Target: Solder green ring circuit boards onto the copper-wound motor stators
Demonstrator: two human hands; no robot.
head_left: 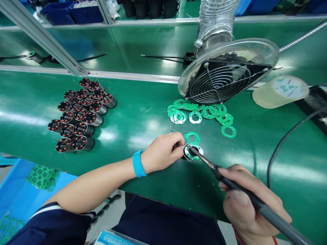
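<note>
Head view: the right hand (249, 220) grips a soldering iron (265, 210), tip at the nearest ring-shaped circuit board (200, 149), right of centre; the left hand (162, 151) curls at its left rim, grip hidden, can't tell. Bracing should steady contact.

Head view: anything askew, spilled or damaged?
The hood looks odd: ragged, patchy material shows around the fan; damage unclear. The green rings lie in a loose, uneven spread, while the metal cylinders are grouped closely. No obvious spill.
</note>
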